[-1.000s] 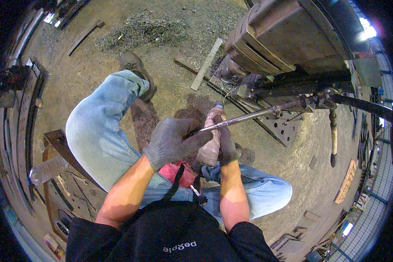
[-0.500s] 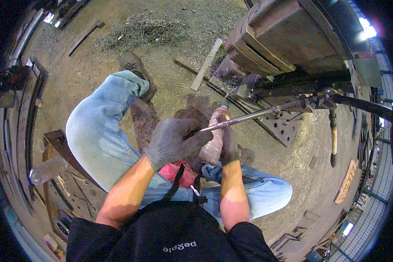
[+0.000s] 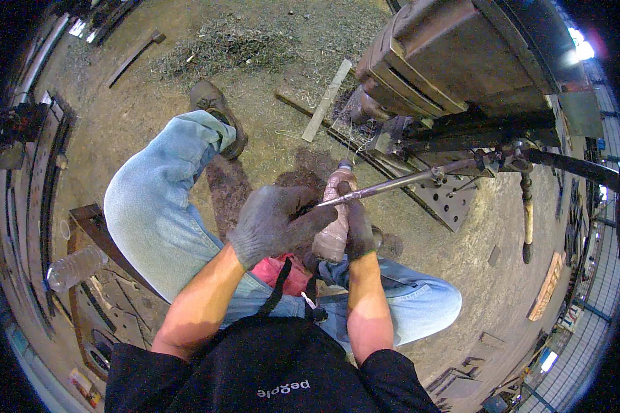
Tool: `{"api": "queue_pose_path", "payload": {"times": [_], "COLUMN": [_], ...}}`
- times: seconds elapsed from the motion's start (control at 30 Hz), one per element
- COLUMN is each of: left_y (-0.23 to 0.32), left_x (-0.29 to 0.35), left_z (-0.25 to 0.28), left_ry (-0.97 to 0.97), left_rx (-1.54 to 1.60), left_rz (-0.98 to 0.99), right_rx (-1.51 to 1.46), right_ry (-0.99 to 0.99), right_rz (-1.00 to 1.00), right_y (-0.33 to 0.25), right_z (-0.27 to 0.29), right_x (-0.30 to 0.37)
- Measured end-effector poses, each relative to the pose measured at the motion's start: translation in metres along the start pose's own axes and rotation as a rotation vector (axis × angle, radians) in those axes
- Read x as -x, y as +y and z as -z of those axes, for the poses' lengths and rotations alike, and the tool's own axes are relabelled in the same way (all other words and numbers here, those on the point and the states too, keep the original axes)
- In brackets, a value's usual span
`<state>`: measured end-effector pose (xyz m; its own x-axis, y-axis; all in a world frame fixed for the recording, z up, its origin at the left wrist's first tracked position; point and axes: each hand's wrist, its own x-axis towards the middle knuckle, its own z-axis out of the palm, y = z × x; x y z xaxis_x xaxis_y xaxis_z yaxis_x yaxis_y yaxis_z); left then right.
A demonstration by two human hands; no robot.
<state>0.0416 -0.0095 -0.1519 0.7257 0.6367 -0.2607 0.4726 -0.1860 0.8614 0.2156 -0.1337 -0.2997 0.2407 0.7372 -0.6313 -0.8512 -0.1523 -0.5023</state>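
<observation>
My left hand (image 3: pixel 272 221), in a dark grey knit glove, is closed on the near end of a long metal rod (image 3: pixel 393 184). The rod slants up to the right, toward a joint on the machine. Gloved as well, my right hand (image 3: pixel 361 233) is wrapped round the right side of a dirty, brownish plastic bottle (image 3: pixel 332 237). The bottle stands tilted between my hands, its neck pointing away from me, and the rod crosses over it. My right fingers are partly hidden behind the bottle. A red cloth-like thing (image 3: pixel 282 272) lies by my lap.
A brown metal machine housing (image 3: pixel 455 62) rises at the upper right, above a perforated metal plate (image 3: pixel 451 206). Metal shavings (image 3: pixel 234 48) cover the far floor, near a hammer (image 3: pixel 136 58). A clear plastic bottle (image 3: pixel 76 268) lies at left, beside steel bars (image 3: pixel 27 206).
The bottle's neck has swung slightly left, and my right hand has shifted a little left with it. My left hand and the rod have stayed in place.
</observation>
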Motion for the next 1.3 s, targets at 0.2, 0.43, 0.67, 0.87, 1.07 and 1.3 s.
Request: {"api": "queue_pose_path", "payload": {"times": [0.2, 0.43, 0.67, 0.87, 1.07, 1.3], "left_y": [0.003, -0.004, 0.000, -0.003, -0.004, -0.008], "left_x": [0.000, -0.001, -0.001, -0.001, -0.001, -0.002], "left_z": [0.000, -0.004, -0.003, -0.003, -0.005, -0.009], "left_ry": [-0.022, -0.011, -0.009, -0.016, -0.001, -0.002], "left_rx": [-0.034, -0.037, -0.024, -0.051, 0.003, -0.035], "left_rz": [0.053, 0.055, 0.022, 0.017, -0.002, 0.005], "right_rx": [0.065, 0.160, -0.356, 0.042, -0.038, 0.263], "right_ry": [0.034, 0.119, -0.094, -0.015, -0.035, -0.038], "right_rz": [-0.015, 0.025, -0.189, 0.002, -0.044, 0.134], "right_y": [0.001, -0.006, -0.001, 0.000, -0.004, 0.008], "right_z": [0.009, -0.015, 0.006, 0.002, -0.003, 0.016], "right_x": [-0.004, 0.005, -0.003, -0.003, 0.001, -0.009]}}
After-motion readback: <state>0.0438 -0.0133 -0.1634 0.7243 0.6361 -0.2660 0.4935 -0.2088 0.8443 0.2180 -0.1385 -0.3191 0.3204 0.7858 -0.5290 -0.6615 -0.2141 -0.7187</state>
